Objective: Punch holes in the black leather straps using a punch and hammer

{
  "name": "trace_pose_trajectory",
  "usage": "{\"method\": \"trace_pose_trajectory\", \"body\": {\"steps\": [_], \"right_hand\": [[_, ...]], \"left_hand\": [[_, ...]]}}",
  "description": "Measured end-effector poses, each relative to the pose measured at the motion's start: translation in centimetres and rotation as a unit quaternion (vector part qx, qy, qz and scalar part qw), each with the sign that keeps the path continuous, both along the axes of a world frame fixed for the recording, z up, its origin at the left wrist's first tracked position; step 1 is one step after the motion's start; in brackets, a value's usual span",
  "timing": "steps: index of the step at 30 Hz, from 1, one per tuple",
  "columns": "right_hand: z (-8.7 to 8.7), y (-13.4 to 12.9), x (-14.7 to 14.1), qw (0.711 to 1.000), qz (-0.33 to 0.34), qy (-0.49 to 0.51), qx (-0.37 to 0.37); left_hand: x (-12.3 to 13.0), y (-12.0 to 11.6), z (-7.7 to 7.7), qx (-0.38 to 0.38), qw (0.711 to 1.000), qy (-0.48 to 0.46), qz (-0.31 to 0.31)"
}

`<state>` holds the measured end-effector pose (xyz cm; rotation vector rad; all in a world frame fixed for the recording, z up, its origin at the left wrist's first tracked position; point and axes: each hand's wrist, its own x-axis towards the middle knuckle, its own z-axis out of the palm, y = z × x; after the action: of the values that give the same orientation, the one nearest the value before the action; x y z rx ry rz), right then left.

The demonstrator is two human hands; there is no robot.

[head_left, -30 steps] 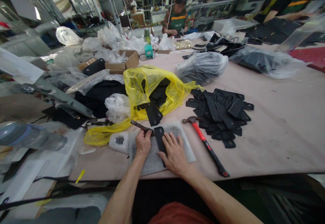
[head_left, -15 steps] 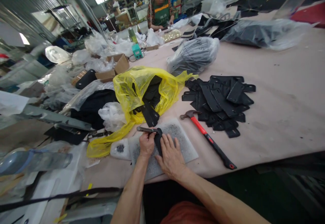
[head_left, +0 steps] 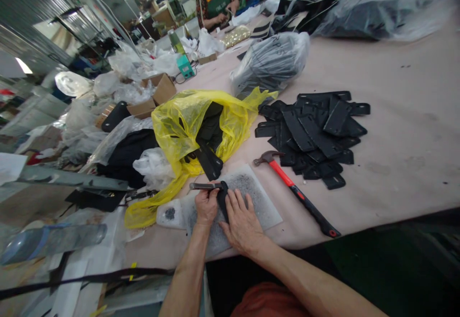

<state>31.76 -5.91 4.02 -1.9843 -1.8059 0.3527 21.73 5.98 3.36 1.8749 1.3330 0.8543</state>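
Note:
My left hand is closed on a metal punch, which lies tilted nearly level with one end at the top of a black strip. My right hand rests flat on that strip, fingers stretched out, and covers part of it. Under both hands is a scuffed whitish cutting board. To the right of the board lies a claw hammer with a red and black handle. Beyond it is a heap of similar black pieces.
A yellow plastic bag holding black pieces stands behind the board. Farther back are a clear bag of dark pieces, a cardboard box and a small teal device. A co-worker sits across the table.
The camera view has shifted slightly. The punch leans a little lower toward the left, while my right hand stays on the black strip. The co-worker's hands have lifted.

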Motion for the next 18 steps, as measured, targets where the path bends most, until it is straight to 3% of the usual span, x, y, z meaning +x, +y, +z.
{"method": "trace_pose_trajectory", "body": {"steps": [5,9,11,14,18], "right_hand": [[-0.2,0.0,-0.3,1.0,0.004,0.01,-0.001],[1.1,0.0,1.5,0.998,0.017,0.058,0.01],[2.0,-0.1,4.3,0.997,-0.001,0.072,0.024],[2.4,-0.6,10.2,0.995,-0.094,0.004,0.017],[1.2,-1.1,16.8,0.977,-0.172,-0.06,-0.113]], "left_hand": [[0.7,0.0,-0.1,0.051,0.997,0.053,-0.018],[1.1,0.1,-0.5,0.078,0.993,0.08,-0.038],[1.1,0.1,-0.6,0.083,0.992,0.088,-0.041],[1.0,0.0,-0.8,0.088,0.991,0.088,-0.041],[0.7,-0.2,-1.0,0.089,0.991,0.089,-0.042]]}}
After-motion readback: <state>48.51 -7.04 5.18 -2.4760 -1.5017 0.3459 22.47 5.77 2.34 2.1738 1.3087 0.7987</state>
